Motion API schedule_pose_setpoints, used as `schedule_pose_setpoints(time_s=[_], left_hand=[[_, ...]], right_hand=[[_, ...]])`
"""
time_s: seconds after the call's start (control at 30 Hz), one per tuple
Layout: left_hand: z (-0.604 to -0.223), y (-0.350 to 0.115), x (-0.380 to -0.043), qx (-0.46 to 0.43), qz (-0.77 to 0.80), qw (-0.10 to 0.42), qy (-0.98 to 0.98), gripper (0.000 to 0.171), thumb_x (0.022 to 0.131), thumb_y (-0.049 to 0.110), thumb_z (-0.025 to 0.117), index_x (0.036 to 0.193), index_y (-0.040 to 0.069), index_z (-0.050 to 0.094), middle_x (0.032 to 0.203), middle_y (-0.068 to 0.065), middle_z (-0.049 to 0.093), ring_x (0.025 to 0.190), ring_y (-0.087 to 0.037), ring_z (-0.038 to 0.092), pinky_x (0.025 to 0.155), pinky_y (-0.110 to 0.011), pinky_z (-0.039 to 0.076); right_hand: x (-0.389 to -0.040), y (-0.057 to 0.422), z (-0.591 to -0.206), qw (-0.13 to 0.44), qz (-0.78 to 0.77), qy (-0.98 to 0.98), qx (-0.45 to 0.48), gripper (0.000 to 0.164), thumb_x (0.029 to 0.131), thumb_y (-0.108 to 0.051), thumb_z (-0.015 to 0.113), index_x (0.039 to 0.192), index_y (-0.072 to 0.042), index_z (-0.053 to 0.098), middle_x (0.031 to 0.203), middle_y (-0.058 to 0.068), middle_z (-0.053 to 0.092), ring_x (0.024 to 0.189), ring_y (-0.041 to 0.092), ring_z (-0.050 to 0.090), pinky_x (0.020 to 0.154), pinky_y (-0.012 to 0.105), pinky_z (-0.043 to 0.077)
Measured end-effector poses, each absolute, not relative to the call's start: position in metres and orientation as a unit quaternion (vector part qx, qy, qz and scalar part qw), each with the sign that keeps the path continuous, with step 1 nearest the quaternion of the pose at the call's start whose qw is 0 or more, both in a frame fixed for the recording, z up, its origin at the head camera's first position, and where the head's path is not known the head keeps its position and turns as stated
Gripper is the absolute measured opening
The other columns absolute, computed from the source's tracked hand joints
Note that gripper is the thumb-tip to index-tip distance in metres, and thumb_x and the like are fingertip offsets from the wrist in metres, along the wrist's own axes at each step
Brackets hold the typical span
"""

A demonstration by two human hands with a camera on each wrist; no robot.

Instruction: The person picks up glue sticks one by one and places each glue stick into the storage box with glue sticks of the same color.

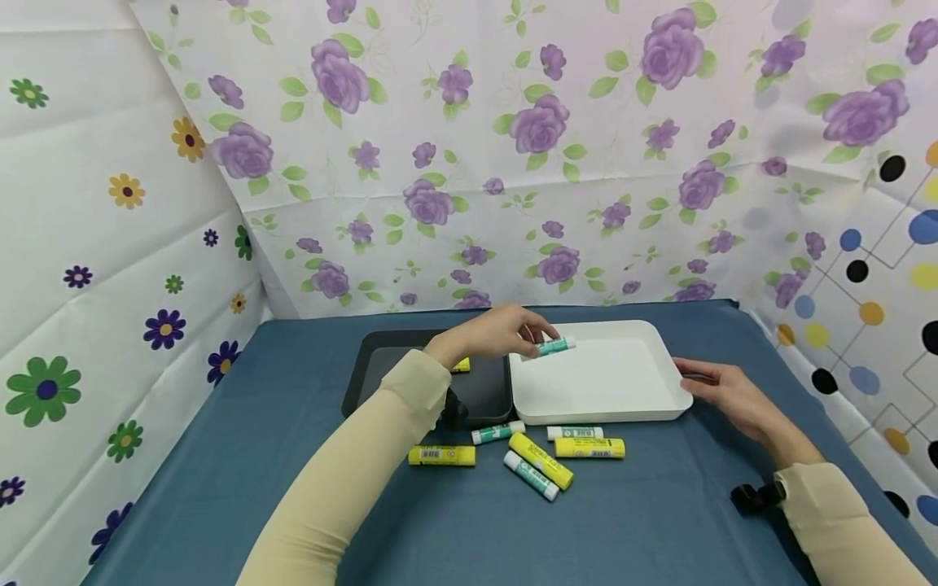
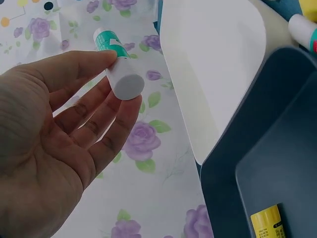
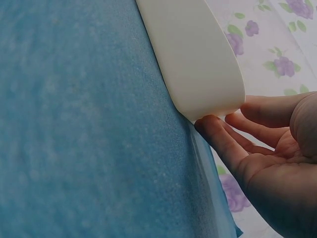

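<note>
My left hand (image 1: 494,332) pinches a green-and-white glue stick (image 1: 554,346) between thumb and fingertips. It is held tilted above the left part of the white tray (image 1: 652,391); the left wrist view shows the white end of the glue stick (image 2: 130,87) facing the camera. My right hand (image 1: 733,395) is at the right end of that tray, its fingertips touching the outer wall (image 3: 203,64). To the left stands a dark tray (image 1: 359,370), partly hidden by the left arm, with a yellow glue stick (image 1: 460,365) inside.
Several glue sticks lie on the blue cloth in front of the trays, among them a yellow one (image 1: 442,456), a green-and-white one (image 1: 531,476) and another yellow one (image 1: 589,448). Patterned sheets (image 1: 440,163) hang behind and at both sides of the table.
</note>
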State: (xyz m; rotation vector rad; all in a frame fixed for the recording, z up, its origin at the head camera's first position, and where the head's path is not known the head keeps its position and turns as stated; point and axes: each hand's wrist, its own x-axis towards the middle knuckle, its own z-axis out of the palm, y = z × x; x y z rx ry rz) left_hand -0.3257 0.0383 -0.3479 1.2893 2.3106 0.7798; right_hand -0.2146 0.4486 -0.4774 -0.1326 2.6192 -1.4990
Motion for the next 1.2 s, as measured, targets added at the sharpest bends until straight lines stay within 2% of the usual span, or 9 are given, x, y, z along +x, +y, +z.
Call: schedule_pose_setpoints(time_s=[0.1,0.27,0.47,0.6,0.7,0.77,0.93,1.07,1.2], left_hand=[[-0.348,0.041,-0.329,0.455,0.276,0.193,0.824,0.035,0.103,0.009,0.067,0.137,0.012,0.068,0.114,-0.004,0.07,0.104,-0.017,0.066,0.087,-0.03,0.055],[-0.347,0.046,-0.332,0.455,0.273,0.186,0.827,0.034,0.103,0.011,0.067,0.137,0.013,0.069,0.112,-0.003,0.07,0.096,-0.015,0.065,0.084,-0.03,0.054],[-0.347,0.054,-0.334,0.454,0.263,0.184,0.831,0.035,0.103,0.009,0.067,0.137,0.012,0.069,0.113,-0.004,0.07,0.098,-0.015,0.065,0.084,-0.029,0.053],[-0.349,0.059,-0.336,0.446,0.256,0.186,0.837,0.035,0.103,0.009,0.066,0.137,0.012,0.069,0.114,-0.005,0.07,0.1,-0.016,0.064,0.084,-0.028,0.053],[-0.351,0.064,-0.338,0.442,0.247,0.188,0.841,0.035,0.103,0.009,0.066,0.138,0.013,0.069,0.115,-0.005,0.07,0.1,-0.016,0.064,0.084,-0.028,0.053],[-0.353,0.066,-0.339,0.44,0.247,0.192,0.842,0.035,0.103,0.008,0.066,0.137,0.013,0.069,0.114,-0.005,0.07,0.099,-0.016,0.064,0.083,-0.028,0.053],[-0.359,0.072,-0.339,0.435,0.248,0.205,0.841,0.035,0.102,0.006,0.067,0.137,0.011,0.07,0.114,-0.007,0.07,0.098,-0.017,0.065,0.084,-0.03,0.055],[-0.365,0.077,-0.338,0.437,0.233,0.207,0.844,0.035,0.102,0.006,0.067,0.137,0.012,0.069,0.114,-0.005,0.07,0.098,-0.015,0.064,0.096,-0.035,0.052],[-0.368,0.084,-0.339,0.436,0.221,0.213,0.846,0.036,0.102,0.006,0.066,0.137,0.013,0.07,0.114,-0.005,0.07,0.098,-0.015,0.064,0.093,-0.032,0.052]], right_hand=[[-0.215,0.449,-0.478,0.062,-0.501,0.862,-0.043,0.067,0.108,-0.037,0.058,0.16,0.0,0.037,0.16,0.029,0.037,0.12,-0.006,0.048,0.091,0.012,0.048],[-0.215,0.449,-0.478,0.061,-0.504,0.86,-0.046,0.067,0.108,-0.037,0.058,0.16,0.001,0.037,0.161,0.029,0.037,0.122,-0.006,0.046,0.091,0.011,0.047],[-0.215,0.448,-0.477,0.06,-0.508,0.858,-0.047,0.066,0.109,-0.034,0.058,0.159,0.002,0.036,0.16,0.03,0.036,0.117,-0.013,0.045,0.09,0.01,0.046],[-0.214,0.448,-0.477,0.06,-0.502,0.862,-0.046,0.066,0.109,-0.035,0.058,0.159,0.002,0.037,0.16,0.03,0.037,0.132,0.009,0.049,0.09,0.01,0.046],[-0.214,0.448,-0.477,0.061,-0.499,0.863,-0.046,0.067,0.109,-0.035,0.058,0.159,0.002,0.037,0.16,0.03,0.037,0.142,0.037,0.042,0.09,0.01,0.046],[-0.214,0.448,-0.477,0.062,-0.5,0.863,-0.046,0.067,0.109,-0.035,0.058,0.159,0.002,0.036,0.16,0.03,0.037,0.144,0.046,0.037,0.089,0.01,0.045],[-0.216,0.45,-0.477,0.065,-0.502,0.861,-0.046,0.067,0.108,-0.037,0.058,0.16,0.001,0.037,0.161,0.029,0.037,0.146,0.049,0.034,0.089,0.01,0.045],[-0.217,0.45,-0.478,0.068,-0.502,0.861,-0.046,0.068,0.108,-0.037,0.059,0.16,0.0,0.037,0.161,0.029,0.036,0.147,0.048,0.033,0.089,0.01,0.045],[-0.217,0.451,-0.479,0.068,-0.502,0.861,-0.044,0.068,0.108,-0.037,0.059,0.16,0.0,0.037,0.161,0.029,0.036,0.146,0.048,0.034,0.089,0.01,0.045]])
